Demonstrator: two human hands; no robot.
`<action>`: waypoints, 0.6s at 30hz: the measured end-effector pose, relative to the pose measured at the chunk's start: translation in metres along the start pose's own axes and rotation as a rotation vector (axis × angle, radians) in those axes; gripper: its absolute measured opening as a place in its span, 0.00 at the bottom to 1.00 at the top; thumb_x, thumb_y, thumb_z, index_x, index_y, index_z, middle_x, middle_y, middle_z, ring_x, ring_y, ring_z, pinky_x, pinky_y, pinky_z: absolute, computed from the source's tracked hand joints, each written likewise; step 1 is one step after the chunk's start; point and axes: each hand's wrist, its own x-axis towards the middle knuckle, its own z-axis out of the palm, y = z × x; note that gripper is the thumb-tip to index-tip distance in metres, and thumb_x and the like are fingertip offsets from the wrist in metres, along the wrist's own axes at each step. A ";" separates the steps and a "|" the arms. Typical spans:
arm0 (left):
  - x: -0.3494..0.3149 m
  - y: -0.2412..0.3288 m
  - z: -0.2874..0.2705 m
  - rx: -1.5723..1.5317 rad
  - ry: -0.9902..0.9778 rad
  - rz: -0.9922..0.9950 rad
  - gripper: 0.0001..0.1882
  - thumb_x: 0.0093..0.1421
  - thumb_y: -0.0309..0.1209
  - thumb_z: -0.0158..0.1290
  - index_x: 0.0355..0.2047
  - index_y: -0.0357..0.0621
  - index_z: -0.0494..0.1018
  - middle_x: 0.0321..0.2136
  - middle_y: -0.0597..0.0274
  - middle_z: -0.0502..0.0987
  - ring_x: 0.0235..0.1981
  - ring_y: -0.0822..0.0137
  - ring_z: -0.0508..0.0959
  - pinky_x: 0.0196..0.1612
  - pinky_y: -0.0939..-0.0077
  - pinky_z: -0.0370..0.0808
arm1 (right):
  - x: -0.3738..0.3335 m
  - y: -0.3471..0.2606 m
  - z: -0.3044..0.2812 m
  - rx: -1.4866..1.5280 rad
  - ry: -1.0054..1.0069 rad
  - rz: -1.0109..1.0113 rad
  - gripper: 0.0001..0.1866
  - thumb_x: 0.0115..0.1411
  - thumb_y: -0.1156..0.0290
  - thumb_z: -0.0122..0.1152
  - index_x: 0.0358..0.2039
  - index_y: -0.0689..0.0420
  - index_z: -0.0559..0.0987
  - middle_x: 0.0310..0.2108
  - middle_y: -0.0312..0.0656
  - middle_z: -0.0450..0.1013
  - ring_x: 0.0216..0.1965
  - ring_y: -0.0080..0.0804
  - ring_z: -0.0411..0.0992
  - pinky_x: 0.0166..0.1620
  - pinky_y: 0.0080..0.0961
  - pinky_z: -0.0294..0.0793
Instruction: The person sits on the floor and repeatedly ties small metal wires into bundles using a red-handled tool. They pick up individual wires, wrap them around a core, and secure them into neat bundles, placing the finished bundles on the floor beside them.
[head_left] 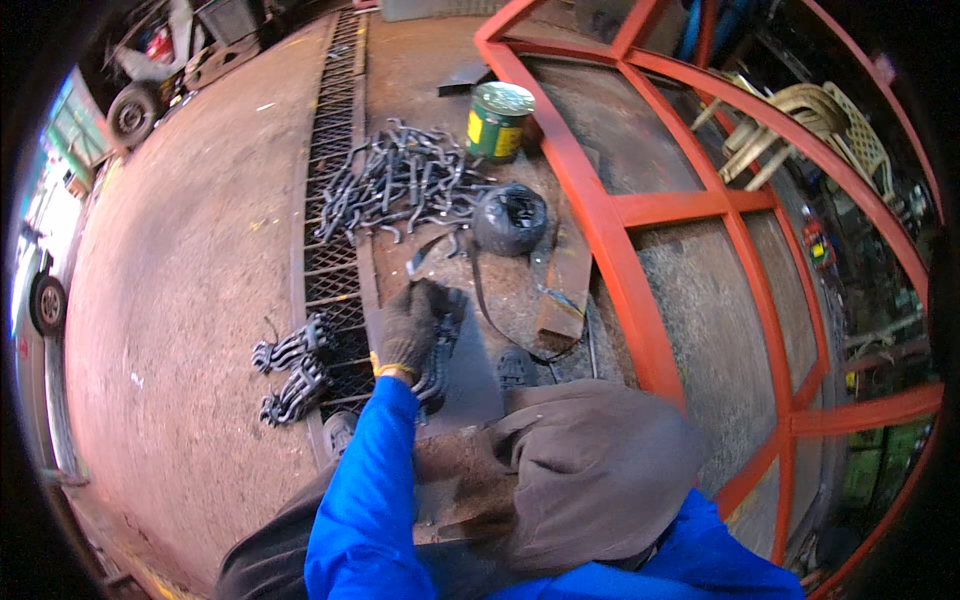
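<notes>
My left hand (408, 328), in a dark work glove with a yellow cuff, reaches low in front of me. Its fingers are curled, and what they hold, if anything, is hidden. Short dark bent metal rods (434, 378) lie directly under and beside it. To its left rest two bundles of similar rods, the farther one (290, 345) and the nearer one (294, 390). Beyond the hand spreads a loose pile of bent rods (395, 185). A black wrapped roll (510, 220) sits to the pile's right, trailing a dark strand. My right hand is out of sight; only its blue sleeve shows.
A floor grating (332, 130) runs away from me under part of the pile. A green and yellow can (498, 125) stands behind the roll; a wooden block (560, 315) lies nearer. A large red metal frame (600, 215) borders the right side. A wheel (133, 114) shows far left.
</notes>
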 end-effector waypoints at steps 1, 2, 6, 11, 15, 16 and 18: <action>0.002 -0.013 -0.006 -0.021 0.018 0.020 0.19 0.67 0.40 0.46 0.36 0.35 0.77 0.30 0.52 0.82 0.33 0.62 0.79 0.40 0.69 0.73 | -0.018 0.005 0.014 -0.029 -0.050 -0.036 0.10 0.60 0.65 0.58 0.35 0.58 0.79 0.32 0.42 0.77 0.39 0.34 0.75 0.40 0.30 0.72; 0.007 -0.027 -0.002 -0.242 -0.021 -0.024 0.18 0.67 0.38 0.47 0.35 0.33 0.77 0.30 0.55 0.82 0.33 0.67 0.79 0.38 0.71 0.73 | -0.032 0.011 0.023 -0.050 -0.080 -0.063 0.10 0.60 0.66 0.58 0.36 0.58 0.79 0.33 0.43 0.76 0.39 0.35 0.75 0.40 0.32 0.72; 0.016 -0.046 -0.007 -0.333 0.004 -0.022 0.16 0.67 0.38 0.49 0.38 0.36 0.76 0.33 0.67 0.79 0.33 0.76 0.75 0.37 0.78 0.72 | -0.046 0.021 0.041 -0.075 -0.066 -0.160 0.11 0.58 0.66 0.59 0.38 0.57 0.79 0.35 0.45 0.76 0.39 0.41 0.74 0.41 0.36 0.73; 0.012 -0.031 0.000 -0.191 0.049 -0.081 0.17 0.68 0.41 0.48 0.35 0.38 0.76 0.30 0.70 0.77 0.31 0.77 0.73 0.35 0.79 0.71 | -0.033 0.031 0.038 -0.091 0.058 -0.202 0.13 0.55 0.66 0.60 0.41 0.55 0.79 0.37 0.48 0.75 0.39 0.48 0.74 0.42 0.41 0.73; 0.012 -0.047 0.004 -0.222 0.090 0.003 0.16 0.69 0.41 0.47 0.34 0.40 0.74 0.30 0.70 0.76 0.30 0.77 0.72 0.35 0.78 0.71 | -0.033 0.031 0.030 0.068 0.073 -0.174 0.16 0.51 0.63 0.62 0.39 0.56 0.79 0.34 0.48 0.74 0.36 0.50 0.74 0.39 0.46 0.72; 0.011 -0.049 0.005 -0.194 0.133 0.013 0.21 0.69 0.41 0.45 0.37 0.32 0.74 0.30 0.60 0.78 0.31 0.72 0.73 0.38 0.73 0.71 | -0.031 0.030 0.032 0.084 0.046 -0.176 0.16 0.50 0.62 0.62 0.38 0.57 0.79 0.32 0.48 0.74 0.34 0.50 0.74 0.37 0.47 0.72; 0.010 -0.054 0.005 -0.206 0.121 -0.002 0.20 0.69 0.41 0.45 0.37 0.32 0.74 0.31 0.60 0.78 0.31 0.72 0.73 0.37 0.74 0.71 | -0.036 0.026 0.034 0.090 -0.007 -0.145 0.16 0.51 0.62 0.61 0.37 0.58 0.79 0.33 0.49 0.74 0.34 0.52 0.74 0.37 0.48 0.72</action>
